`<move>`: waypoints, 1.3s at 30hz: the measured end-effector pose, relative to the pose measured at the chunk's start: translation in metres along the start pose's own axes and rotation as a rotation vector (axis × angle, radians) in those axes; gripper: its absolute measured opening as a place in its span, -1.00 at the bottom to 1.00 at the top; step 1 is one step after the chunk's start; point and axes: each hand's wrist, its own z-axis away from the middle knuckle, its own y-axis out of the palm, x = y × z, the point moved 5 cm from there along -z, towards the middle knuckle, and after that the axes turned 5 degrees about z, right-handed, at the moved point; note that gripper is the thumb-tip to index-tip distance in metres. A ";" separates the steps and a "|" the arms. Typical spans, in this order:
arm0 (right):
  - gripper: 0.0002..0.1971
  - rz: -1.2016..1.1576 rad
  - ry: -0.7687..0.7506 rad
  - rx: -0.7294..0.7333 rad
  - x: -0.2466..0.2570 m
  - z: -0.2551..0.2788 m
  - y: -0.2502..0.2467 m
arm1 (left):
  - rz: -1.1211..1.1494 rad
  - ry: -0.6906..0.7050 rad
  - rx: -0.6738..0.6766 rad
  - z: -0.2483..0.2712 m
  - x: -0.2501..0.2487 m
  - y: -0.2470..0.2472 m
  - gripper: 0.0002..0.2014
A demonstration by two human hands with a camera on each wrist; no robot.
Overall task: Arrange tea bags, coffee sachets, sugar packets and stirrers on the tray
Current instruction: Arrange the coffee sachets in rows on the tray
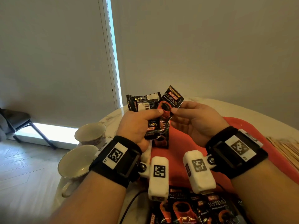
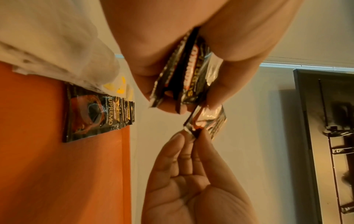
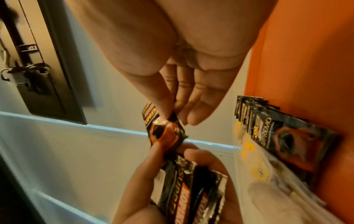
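Observation:
My left hand grips a bunch of black coffee sachets above the red tray. Its thumb also lies on the lower part of one sachet that stands up from the bunch. My right hand pinches that sachet's side between thumb and fingers. In the left wrist view the bunch sits in the left hand, and the right hand pinches the single sachet. The right wrist view shows the same pinch on the sachet. More sachets lie in an overlapping row on the tray's near side.
Two empty cups stand left of the tray on the round white table. Wooden stirrers lie beyond the tray's right rim. Yellow-tagged tea bags and white packets lie beside the sachet row. A chair stands far left.

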 end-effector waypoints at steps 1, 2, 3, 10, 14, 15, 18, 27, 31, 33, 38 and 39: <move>-0.88 -0.028 0.009 -0.027 -0.002 -0.001 -0.002 | 0.020 0.010 -0.011 -0.001 -0.001 -0.001 -0.66; -0.89 -0.063 0.027 -0.057 -0.005 -0.002 -0.005 | 0.039 0.027 -0.037 -0.001 -0.004 -0.003 -0.78; -0.89 -0.093 0.052 -0.093 -0.009 -0.004 -0.009 | 0.055 0.043 -0.067 -0.002 -0.007 -0.006 -0.88; -0.88 0.194 0.355 -0.158 -0.045 -0.005 -0.026 | 0.170 0.019 -0.081 0.000 -0.014 -0.011 -0.81; -0.91 0.375 0.394 -0.145 -0.051 0.001 -0.022 | 0.186 0.014 -0.077 0.000 -0.014 -0.011 -0.68; -0.90 0.394 0.399 -0.140 -0.052 0.002 -0.021 | 0.190 0.014 -0.074 -0.001 -0.014 -0.012 -0.67; -0.94 0.432 0.406 -0.131 -0.052 0.003 -0.017 | 0.194 0.011 -0.067 -0.001 -0.015 -0.012 -0.64; -0.88 0.533 0.445 -0.110 -0.051 0.001 -0.012 | 0.163 0.002 -0.073 -0.001 -0.015 -0.013 -0.65; -0.86 0.551 0.442 -0.104 -0.051 0.000 -0.012 | 0.170 0.006 -0.077 0.000 -0.015 -0.012 -0.67; -0.88 0.545 0.441 -0.108 -0.051 0.000 -0.012 | 0.170 0.013 -0.077 0.000 -0.014 -0.012 -0.70; -0.92 0.535 0.462 -0.097 -0.052 0.001 -0.012 | 0.151 0.010 -0.069 0.000 -0.013 -0.011 -0.79; -0.92 0.535 0.464 -0.100 -0.052 0.000 -0.013 | 0.147 0.009 -0.065 0.000 -0.013 -0.011 -0.79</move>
